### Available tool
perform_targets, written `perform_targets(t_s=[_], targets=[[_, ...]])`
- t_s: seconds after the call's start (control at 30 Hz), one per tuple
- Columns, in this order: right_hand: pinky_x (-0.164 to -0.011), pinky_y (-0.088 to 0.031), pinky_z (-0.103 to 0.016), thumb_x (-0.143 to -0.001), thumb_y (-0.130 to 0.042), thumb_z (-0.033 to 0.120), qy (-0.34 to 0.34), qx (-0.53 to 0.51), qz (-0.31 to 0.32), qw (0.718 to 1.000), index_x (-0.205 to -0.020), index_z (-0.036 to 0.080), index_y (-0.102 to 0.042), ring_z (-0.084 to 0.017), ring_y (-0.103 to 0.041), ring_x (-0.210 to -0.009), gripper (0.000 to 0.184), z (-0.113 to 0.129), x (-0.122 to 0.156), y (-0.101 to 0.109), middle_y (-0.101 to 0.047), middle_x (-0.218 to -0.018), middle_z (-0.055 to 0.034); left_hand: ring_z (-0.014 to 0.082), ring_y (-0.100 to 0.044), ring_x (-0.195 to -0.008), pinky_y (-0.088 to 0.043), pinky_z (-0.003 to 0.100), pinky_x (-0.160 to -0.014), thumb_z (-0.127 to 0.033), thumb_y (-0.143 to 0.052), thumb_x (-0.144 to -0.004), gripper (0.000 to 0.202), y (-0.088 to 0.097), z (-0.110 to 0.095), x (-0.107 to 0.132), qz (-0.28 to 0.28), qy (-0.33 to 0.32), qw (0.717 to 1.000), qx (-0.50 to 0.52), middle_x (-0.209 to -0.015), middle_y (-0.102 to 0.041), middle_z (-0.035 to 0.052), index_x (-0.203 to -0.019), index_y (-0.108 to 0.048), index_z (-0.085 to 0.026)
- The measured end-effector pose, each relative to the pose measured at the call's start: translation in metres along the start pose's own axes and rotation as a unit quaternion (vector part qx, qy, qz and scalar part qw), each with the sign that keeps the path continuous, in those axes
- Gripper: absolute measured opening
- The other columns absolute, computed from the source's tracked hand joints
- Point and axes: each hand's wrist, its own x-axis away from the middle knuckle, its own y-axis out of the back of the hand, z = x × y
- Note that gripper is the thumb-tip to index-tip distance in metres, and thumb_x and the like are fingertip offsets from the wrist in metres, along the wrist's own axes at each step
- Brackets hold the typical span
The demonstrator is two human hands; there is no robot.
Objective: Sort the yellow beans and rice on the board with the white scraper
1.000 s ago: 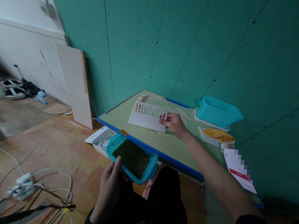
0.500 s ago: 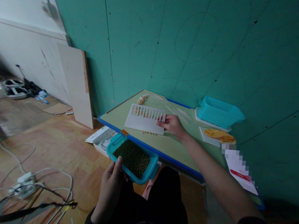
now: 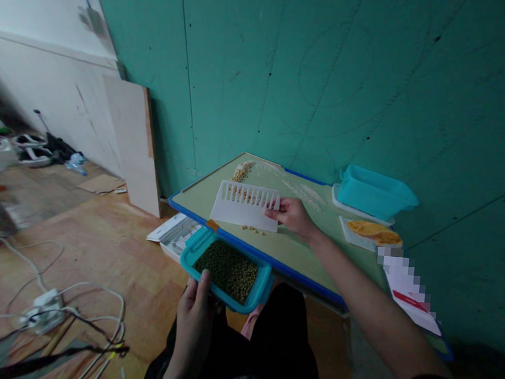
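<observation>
Slotted scraper (image 3: 244, 205), pinched at 3 o'clock by the right hand (image 3: 293, 215), should ride the counter (image 3: 199, 193) flush; left hand (image 3: 198, 308) clamps the bean tub (image 3: 227, 268).

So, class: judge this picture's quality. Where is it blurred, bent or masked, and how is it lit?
Head view: soft, dim light, no glare; floor cables smeared; wall seams bowed; pixelated patch masks the paper; white scraper and bean tray fairly sharp.

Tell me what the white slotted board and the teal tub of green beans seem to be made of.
The white slotted board looks like thin rigid plastic, matte, with evenly moulded slots and a straight edge; the right hand pinches it. The teal tub is probably moulded plastic, smooth with a slight sheen, rounded corners and a lipped rim; the left hand holds it.
</observation>
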Motion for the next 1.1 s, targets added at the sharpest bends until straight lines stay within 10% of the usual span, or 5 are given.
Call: perform_targets(t_s=[0.53,1.1], targets=[[-0.072,-0.061,-0.039,-0.059,-0.089,0.047,0.003,0.027,-0.030,0.999,-0.084,0.016,-0.078,-0.026,-0.075,-0.081,0.042,0.006,0.017,0.010,-0.079,-0.083,-0.0081,0.0095,-0.045,-0.048,-0.041,0.021,-0.045,-0.055,-0.081,-0.073,0.041,0.000,0.005,0.001,-0.005,0.025,0.999,0.030,-0.056,-0.045,-0.0089,-0.079,-0.057,-0.022],[-0.062,-0.060,-0.037,-0.066,-0.080,0.058,0.001,0.166,-0.174,0.971,-0.081,0.019,-0.078,-0.028,-0.075,-0.072,0.042,0.012,0.109,0.052,-0.079,-0.081,-0.0091,0.0082,-0.045,-0.047,-0.039,0.019,-0.045,-0.055,-0.082,-0.071,0.042,-0.014,0.004,0.011,0.019,0.004,0.999,0.035,-0.055,-0.045,-0.0096,-0.084,-0.062,-0.020]])
